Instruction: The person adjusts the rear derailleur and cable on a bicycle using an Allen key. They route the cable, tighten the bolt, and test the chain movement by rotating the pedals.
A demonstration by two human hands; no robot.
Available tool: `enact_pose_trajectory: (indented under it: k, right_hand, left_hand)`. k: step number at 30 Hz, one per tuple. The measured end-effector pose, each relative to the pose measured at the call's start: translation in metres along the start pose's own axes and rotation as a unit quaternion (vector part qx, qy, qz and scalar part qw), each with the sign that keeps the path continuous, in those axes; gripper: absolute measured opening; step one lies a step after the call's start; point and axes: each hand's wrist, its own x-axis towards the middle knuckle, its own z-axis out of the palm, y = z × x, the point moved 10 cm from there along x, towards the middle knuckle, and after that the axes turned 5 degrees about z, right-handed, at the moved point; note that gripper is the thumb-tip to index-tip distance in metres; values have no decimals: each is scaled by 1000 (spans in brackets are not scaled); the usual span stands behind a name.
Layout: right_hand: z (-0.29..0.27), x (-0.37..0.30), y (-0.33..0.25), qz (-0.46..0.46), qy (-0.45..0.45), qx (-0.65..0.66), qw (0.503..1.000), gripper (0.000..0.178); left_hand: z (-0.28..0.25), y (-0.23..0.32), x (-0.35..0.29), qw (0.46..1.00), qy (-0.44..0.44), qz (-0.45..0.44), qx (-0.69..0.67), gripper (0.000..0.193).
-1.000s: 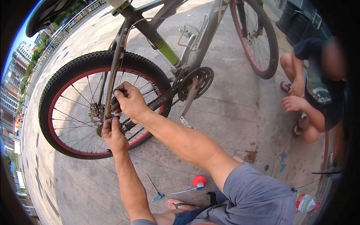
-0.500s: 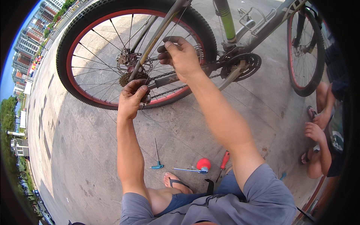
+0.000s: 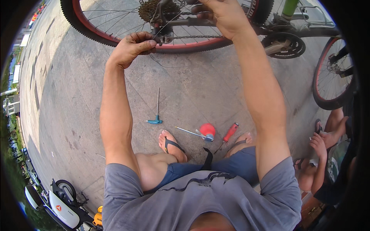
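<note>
My left hand (image 3: 133, 48) is closed in a pinch beside the rear derailleur (image 3: 165, 37), its fingertips dark with grease. A thin cable (image 3: 169, 66) comes out below those fingertips and curls loosely over the pavement. At the top edge, my right hand (image 3: 227, 17) has its blackened fingers curled near the chainstay of the bicycle; the picture cuts it off, and what it grips cannot be made out. A fine line slants between the two hands. Above the derailleur is the brown rear cassette (image 3: 150, 10), with the chain (image 3: 196, 37) running right to the crankset (image 3: 285, 45).
On the pavement lie a teal T-handle hex key (image 3: 155, 120), a red round container (image 3: 207, 131) with a thin rod-like tool (image 3: 189, 131) against it, and a red-handled screwdriver (image 3: 231, 132). Another person (image 3: 320, 150) sits at the right. A white scooter (image 3: 63, 210) stands lower left.
The view has tipped downward, so the bicycle sits higher in the picture. My right hand has moved right, away from my left hand, which stays by the derailleur.
</note>
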Motion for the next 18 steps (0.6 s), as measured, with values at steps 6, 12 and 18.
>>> enact_pose_trajectory:
  k: [6, 12, 18]
  right_hand:
    - [8, -19, 46, 126, 16, -266, 955, 23]
    - [-27, -37, 77, 123, -32, -641, 757, 50]
    - [-11, -108, 113, 375, -219, -600, 672, 34]
  left_hand:
    - [-31, -83, -50, 959, -31, -121, 255, 55]
    - [-19, -260, -148, 918, -47, -232, 319, 40]
    - [-12, -331, -212, 922, 132, -258, 255, 34]
